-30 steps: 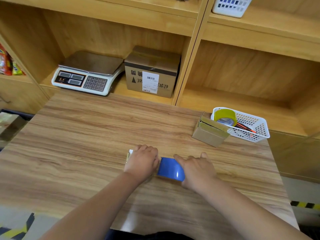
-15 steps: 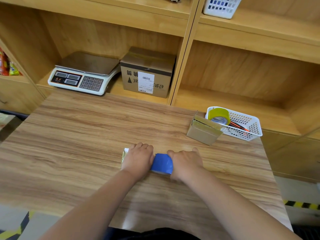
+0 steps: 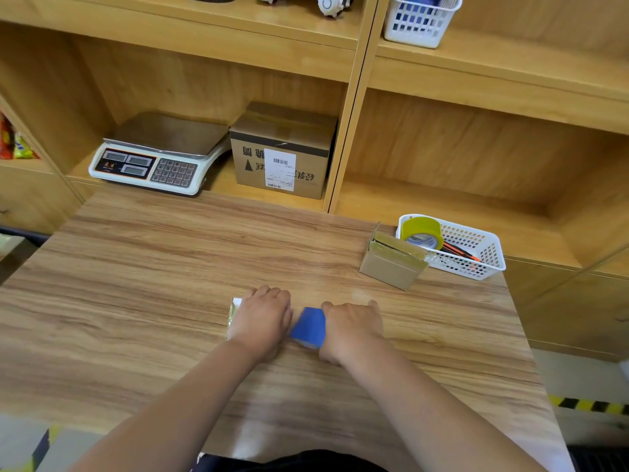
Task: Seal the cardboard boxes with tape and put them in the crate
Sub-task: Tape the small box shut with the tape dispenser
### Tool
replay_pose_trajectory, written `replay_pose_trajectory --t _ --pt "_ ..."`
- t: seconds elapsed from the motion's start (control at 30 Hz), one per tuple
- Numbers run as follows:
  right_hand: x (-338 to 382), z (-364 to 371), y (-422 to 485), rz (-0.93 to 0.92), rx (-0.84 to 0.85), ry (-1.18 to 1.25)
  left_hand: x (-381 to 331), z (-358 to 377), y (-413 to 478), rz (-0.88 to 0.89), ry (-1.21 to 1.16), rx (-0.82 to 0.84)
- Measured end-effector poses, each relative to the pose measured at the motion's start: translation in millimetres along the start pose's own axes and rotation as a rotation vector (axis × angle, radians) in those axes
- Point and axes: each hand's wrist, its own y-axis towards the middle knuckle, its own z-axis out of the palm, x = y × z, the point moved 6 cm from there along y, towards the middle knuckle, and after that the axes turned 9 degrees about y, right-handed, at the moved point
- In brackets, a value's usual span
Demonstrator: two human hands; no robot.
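A small box (image 3: 233, 315) lies on the wooden table (image 3: 163, 267) in front of me, almost wholly under my left hand (image 3: 262, 318); only its shiny taped left edge shows. My left hand holds it down with bent fingers over the far edge. A blue tape roll (image 3: 308, 327) sits right beside it, gripped by my right hand (image 3: 350, 330), whose fingers curl over it. A second small cardboard box (image 3: 391, 265) with tape on top stands at the back right of the table.
A white basket (image 3: 490, 264) with a yellow tape roll (image 3: 422, 229) and red-black tools sits behind the second box. On the shelf behind are a weighing scale (image 3: 153, 158) and a labelled cardboard box (image 3: 282, 155). Another white basket (image 3: 422, 22) stands on the upper shelf.
My right hand has slid left with the blue tape roll towards my left hand, so less blue shows between them. My left hand stays on the box.
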Motion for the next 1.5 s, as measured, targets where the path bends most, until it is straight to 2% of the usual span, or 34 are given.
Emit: replay_pose_trajectory --t 0.23,0.37,0.47,0.53,0.63,0.67,0.77,0.87,0.9,0.97,1.07,1.13,1.23,1.3,1.4,1.5 --pt "-57.1 28.9 0.5 0.085 -0.110 0.009 12.3 -0.4 -2.0 -0.038 -0.141 -0.004" --pt "-70.1 32.5 -0.9 0.069 -0.388 -0.029 15.8 -1.5 -0.8 -0.039 -0.210 0.004" --pt "-74.8 38.1 -3.8 0.082 -0.481 -0.033 16.8 -1.5 -0.5 -0.026 -0.255 0.010" --pt "-77.1 41.6 -2.0 0.068 -0.496 0.051 17.2 -1.7 0.5 -0.020 -0.282 0.013" --pt "-80.8 54.4 5.3 0.109 -0.316 0.046 19.8 0.2 1.1 -0.010 -0.304 0.019" --pt "-80.5 55.9 5.7 0.127 -0.307 0.048 20.3 1.0 1.2 -0.004 -0.303 0.019" --pt "-70.3 47.6 1.3 0.089 -0.482 0.195 21.5 1.7 1.0 0.009 -0.321 0.014" --pt "-38.1 32.9 -1.9 -0.114 -0.686 0.324 21.4 1.4 0.8 0.022 -0.335 0.014" --pt "-25.9 28.5 -0.9 -0.169 -0.692 0.411 21.3 1.6 0.9 0.021 -0.336 0.016" --pt "-3.0 26.4 4.3 -0.165 -0.588 0.657 21.2 1.6 0.3 0.023 -0.341 0.013" --pt "20.9 38.8 15.7 -0.032 -0.438 1.000 22.2 2.1 0.2 0.032 -0.342 0.000" --pt "30.0 49.0 21.2 0.042 -0.368 1.137 23.5 2.8 0.3 0.035 -0.331 -0.003" --pt "33.1 49.7 21.6 0.141 -0.391 1.183 25.3 3.3 1.4 0.058 -0.321 0.002" --pt "33.8 49.9 21.1 0.175 -0.410 1.180 23.9 6.3 2.6 0.097 -0.239 0.071" --pt "34.8 46.2 17.7 0.221 -0.469 1.015 25.2 11.3 0.7 0.153 0.061 0.177" --pt "39.5 43.9 14.9 0.274 -0.506 0.908 36.9 5.2 -3.6 0.139 0.152 0.139"
